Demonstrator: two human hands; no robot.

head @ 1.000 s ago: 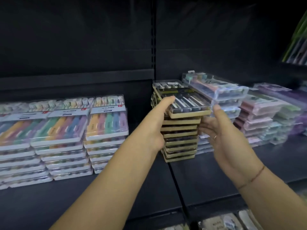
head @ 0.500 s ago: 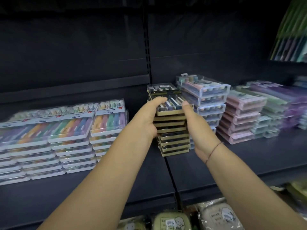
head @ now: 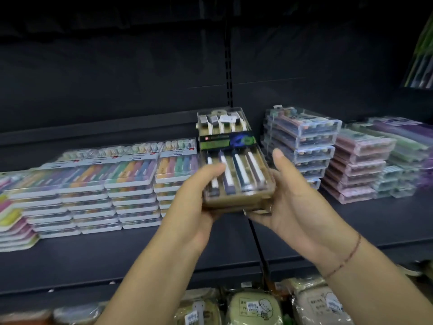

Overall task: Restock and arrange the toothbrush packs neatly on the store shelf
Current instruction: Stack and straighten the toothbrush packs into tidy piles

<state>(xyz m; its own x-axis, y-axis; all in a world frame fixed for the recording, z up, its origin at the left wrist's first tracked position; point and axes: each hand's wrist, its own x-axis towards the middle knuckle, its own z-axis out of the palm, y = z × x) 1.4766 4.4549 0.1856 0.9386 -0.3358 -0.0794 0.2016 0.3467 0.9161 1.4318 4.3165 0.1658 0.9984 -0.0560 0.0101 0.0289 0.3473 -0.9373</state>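
Note:
A small stack of tan toothbrush packs (head: 234, 165) with clear lids and a dark green label is held above the black shelf (head: 140, 259), near end tipped towards me. My left hand (head: 194, 202) grips its left side, thumb pressed on the top lid, fingers underneath. My right hand (head: 293, 207) cradles the right side from below, thumb upright against the edge; its fingers are hidden under the stack.
Rows of pastel-coloured toothbrush packs (head: 93, 184) fill the shelf's left. Stacks of clear packs (head: 302, 141) and pink packs (head: 356, 170) stand at right. A slotted upright (head: 228, 66) splits the back panel. Bagged goods (head: 255, 306) lie on the shelf below.
The tan stack has come up off the shelf and towards me, tilting so its top faces me. Both hands shifted from its sides to under it.

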